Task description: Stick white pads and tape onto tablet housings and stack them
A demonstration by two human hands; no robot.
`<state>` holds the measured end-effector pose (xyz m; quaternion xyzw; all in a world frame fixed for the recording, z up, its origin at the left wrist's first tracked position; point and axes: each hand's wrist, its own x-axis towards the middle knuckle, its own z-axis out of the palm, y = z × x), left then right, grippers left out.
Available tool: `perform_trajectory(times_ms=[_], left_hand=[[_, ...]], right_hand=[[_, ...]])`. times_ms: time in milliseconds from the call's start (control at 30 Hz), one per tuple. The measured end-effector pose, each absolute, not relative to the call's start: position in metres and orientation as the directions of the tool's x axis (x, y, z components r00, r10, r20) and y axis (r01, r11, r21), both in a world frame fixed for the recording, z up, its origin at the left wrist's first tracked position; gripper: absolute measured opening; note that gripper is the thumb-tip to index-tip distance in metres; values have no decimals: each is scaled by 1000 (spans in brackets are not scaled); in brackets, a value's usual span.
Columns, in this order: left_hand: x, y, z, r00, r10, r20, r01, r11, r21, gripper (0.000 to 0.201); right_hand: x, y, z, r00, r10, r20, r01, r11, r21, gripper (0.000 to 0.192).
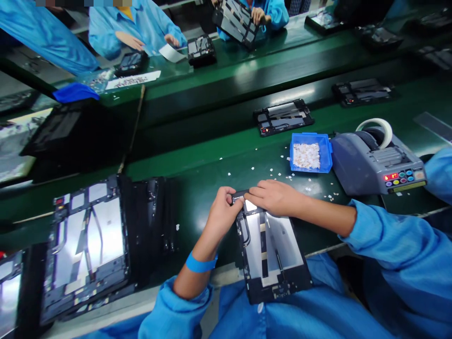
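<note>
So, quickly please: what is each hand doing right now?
Left hand: closed, fingers gripping the top left corner of the tablet frame.
Right hand: fingers pressing on its top edge.

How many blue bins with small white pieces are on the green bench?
1. The blue bin stands beyond the person's right hand, beside the grey tape dispenser. Others may be hidden outside the view.

my two hands, the left hand [221, 213] and the right hand [275, 197], rest on one open tablet frame [270, 252]. one stack of similar frames [88, 247] sits at my left. two more frames [282, 117] lie on the belt. one blue bin [310, 151]. one tape dispenser [376, 162].
</note>
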<state>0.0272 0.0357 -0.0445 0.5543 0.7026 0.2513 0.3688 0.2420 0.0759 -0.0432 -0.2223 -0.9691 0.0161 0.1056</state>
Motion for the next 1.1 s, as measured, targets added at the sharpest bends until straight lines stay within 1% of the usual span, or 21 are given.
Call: perform_trajectory(times_ms=[133,300,400,467,500,533,567,633,667,700,733,767,800,833,900,967,1000,1033,1067,1100], left_hand=[[28,33,-45,-104,962,-252,555,266,788,28],[29,30,-44,-78,958,-275,540,273,796,33],[28,33,-46,-63,957,-284,515,275,812,35],[26,34,-47,-45,962,-269,517,253,818,35],[24,32,-47,-38,966,-254,524,236,818,37],[22,28,-46,-41,971,-234,533,219,817,39],[20,21,-46,-60,977,-207,542,206,815,42],[16,1,-48,-121,981,-150,563,192,804,49],[15,-12,-51,-141,982,-130,573,187,798,52],[16,-26,-53,-136,983,-121,582,178,793,54],[18,-40,-56,-111,986,-123,588,165,792,56],[22,-53,-58,-74,989,-126,590,145,794,58],[27,-64,-60,-49,991,-123,585,128,801,61],[32,-73,-62,-44,992,-115,573,119,811,62],[40,-83,-62,-39,995,-92,515,99,852,62],[40,-88,-61,-45,998,-54,407,68,911,61],[35,-91,-60,-78,997,-27,350,52,935,60],[29,-94,-59,-146,989,-3,315,49,948,58],[20,-98,-58,-246,969,6,325,77,943,55],[11,-102,-56,-358,934,1,365,139,921,50]], right_hand=[[241,77,-37,-884,443,151,435,896,-84,40],[234,81,-27,-903,428,28,424,900,-99,37],[228,83,-23,-906,424,8,422,902,-88,39],[229,85,-19,-897,442,6,440,893,-94,38],[233,85,-16,-879,477,14,473,875,-106,37],[239,84,-13,-843,538,33,530,838,-129,37],[248,81,-10,-779,624,60,609,776,-164,37],[270,67,-6,-554,827,97,789,558,-257,38],[281,54,-6,-426,901,85,847,430,-314,40],[289,39,-7,-320,946,42,880,314,-357,42],[295,22,-10,-274,961,-33,885,239,-400,44],[299,4,-15,-298,948,-113,860,215,-462,44],[300,-13,-20,-334,929,-157,823,206,-529,43],[299,-28,-26,-340,926,-163,787,186,-588,44],[297,-48,-35,-276,950,-145,685,88,-723,50],[294,-50,-35,-248,945,-211,493,-64,-868,57],[290,-43,-30,-272,928,-256,380,-141,-914,58],[283,-33,-22,-306,907,-288,278,-205,-939,58],[272,-22,-10,-342,889,-304,198,-248,-948,57],[255,-9,3,-378,874,-305,143,-271,-952,55]])
